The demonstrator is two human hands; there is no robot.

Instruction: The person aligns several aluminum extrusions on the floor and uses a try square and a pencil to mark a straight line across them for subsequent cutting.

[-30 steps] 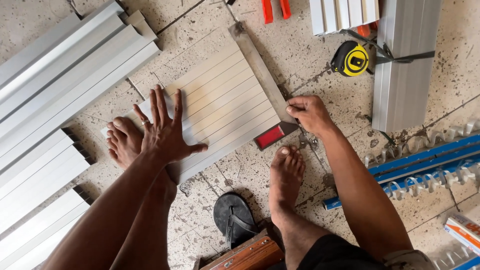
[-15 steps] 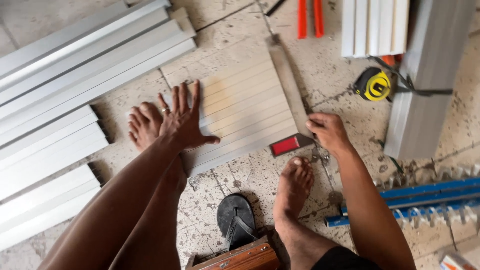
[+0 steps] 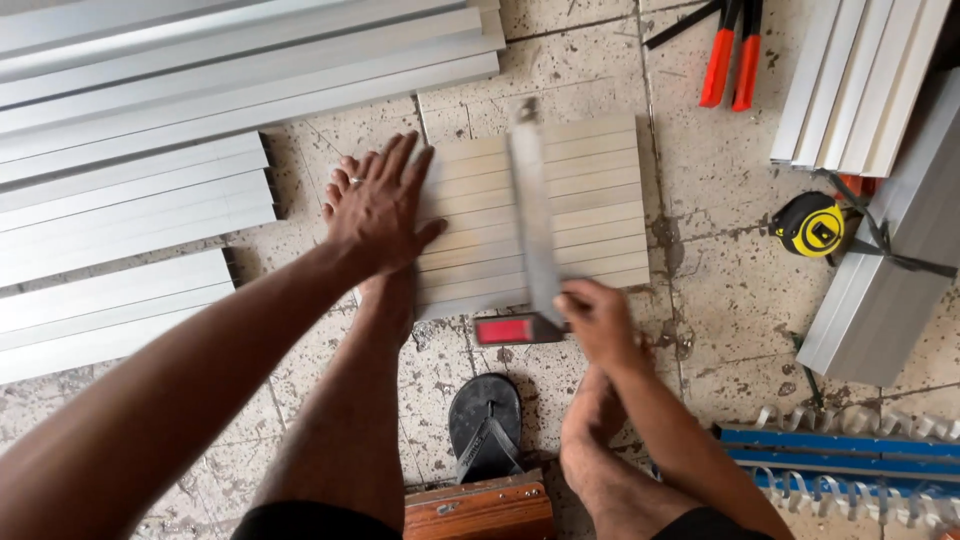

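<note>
At nine o'clock on the floor lie three stacks of pale profiles. The left hand lies spread flat, palm down, on the left edge of the slat panel, which rests on the tiles at the centre, just ahead of two bare feet. Across the panel runs one square, its blade upright toward twelve and blurred. The right hand is closed around its red-marked stock at the panel's near edge. To do this well, I'd judge, the stock should sit tight against that edge while the flat hand keeps the slats from sliding. One black sandal sits at six, one red-handled tool at one, one yellow tape measure at three.
</note>
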